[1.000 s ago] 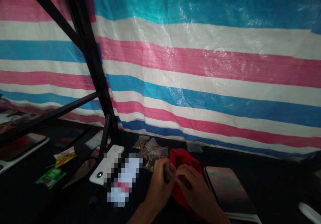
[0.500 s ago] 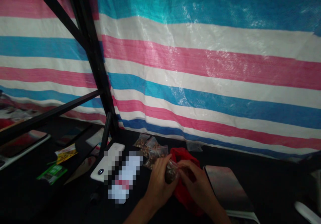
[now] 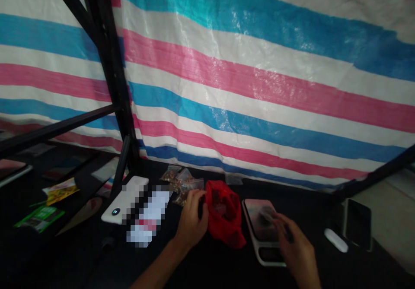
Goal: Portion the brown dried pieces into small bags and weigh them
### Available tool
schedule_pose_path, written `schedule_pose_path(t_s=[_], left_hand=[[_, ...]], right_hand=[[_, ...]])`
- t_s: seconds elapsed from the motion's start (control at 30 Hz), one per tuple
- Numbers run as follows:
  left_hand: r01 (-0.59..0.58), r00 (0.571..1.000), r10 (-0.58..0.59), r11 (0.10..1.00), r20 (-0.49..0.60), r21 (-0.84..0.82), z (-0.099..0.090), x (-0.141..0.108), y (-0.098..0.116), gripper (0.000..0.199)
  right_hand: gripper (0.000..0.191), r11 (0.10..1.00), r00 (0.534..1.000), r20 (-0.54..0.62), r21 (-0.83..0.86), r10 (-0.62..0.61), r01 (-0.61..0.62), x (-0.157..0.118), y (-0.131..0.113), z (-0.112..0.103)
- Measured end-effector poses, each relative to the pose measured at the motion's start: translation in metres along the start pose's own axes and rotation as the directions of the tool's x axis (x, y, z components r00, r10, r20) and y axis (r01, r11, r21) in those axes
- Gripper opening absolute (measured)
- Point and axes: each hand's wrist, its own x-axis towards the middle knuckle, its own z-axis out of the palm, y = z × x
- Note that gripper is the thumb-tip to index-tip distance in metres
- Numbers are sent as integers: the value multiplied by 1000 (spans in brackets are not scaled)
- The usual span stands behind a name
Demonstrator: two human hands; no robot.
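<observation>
**Head view: left hand curled at a red bag, right hand over a kitchen scale**

Both of the person's hands are low on a black table (image 3: 74, 258), set well apart with a red bag (image 3: 224, 215) between them. The left hand (image 3: 191, 220) is narrow, its fingers curled and pressed against the bag's left side; whether it actually grips the bag, I cannot tell. The bag sits bunched up on the tabletop, and the right hand (image 3: 295, 249) is just beside it, with its fingers partly spread and hanging over the pink-silver top of a digital kitchen scale (image 3: 261, 254). A pale, translucent scrap lies under those fingers, too blurred to name, and I cannot tell if the hand is holding it.

Beyond the left hand, several small clear bags of brown bits (image 3: 180, 185) lie in a loose cluster against the foot of a striped blue, pink and white tarp (image 3: 259, 86). A white power bank (image 3: 125, 199) and a pixelated item (image 3: 149, 213) lie to the left of that hand. Further left are yellow and green packets (image 3: 40, 217). To the right of the scale, a white oblong case (image 3: 336, 240) rests beside a black phone (image 3: 358, 224). A black metal frame (image 3: 110, 73) rises in front of the tarp.
</observation>
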Motion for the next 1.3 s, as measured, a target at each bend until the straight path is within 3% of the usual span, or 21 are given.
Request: schedule_pose_path(t_s=[0.13, 0.27, 0.4, 0.53, 0.63, 0.87, 1.03, 1.1, 1.2, 1.3], left_hand=[[-6, 999, 7, 999, -38, 38, -1, 2, -4, 28], [-14, 997, 20, 997, -80, 72, -3, 4, -6, 28], [-34, 997, 39, 996, -68, 77, -2, 4, -7, 29], [-56, 996, 61, 996, -68, 72, 0, 3, -7, 31], [-63, 996, 67, 996, -63, 68, 1, 4, -7, 31], [-62, 995, 67, 996, -73, 69, -2, 5, -8, 28], [-52, 995, 57, 997, -86, 59, -4, 5, -8, 25], [-51, 995, 56, 997, -88, 57, -5, 5, -7, 26], [-51, 994, 56, 997, -90, 54, -7, 6, -6, 26], [-56, 994, 60, 997, -88, 50, -8, 6, -5, 25]], right_hand=[[45, 984, 991, 52, -124, -123, 129, -28, 8, 3], [41, 983, 993, -78, -167, -84, 70, -49, 10, -3], [36, 976, 967, -255, -215, -21, -36, -63, 11, -7], [32, 951, 906, -402, -203, 134, -232, -66, 6, -9], [30, 931, 877, -439, -197, 197, -307, -64, 2, -10], [29, 915, 872, -451, -241, 191, -325, -63, 1, -10], [23, 940, 867, -481, -222, 126, -260, -65, -2, -13], [23, 966, 915, -395, -199, 77, -167, -59, 5, -15], [29, 993, 992, -113, -105, -61, 49, -35, 21, -18], [44, 989, 964, 225, -14, -139, 146, 0, 34, -19]])
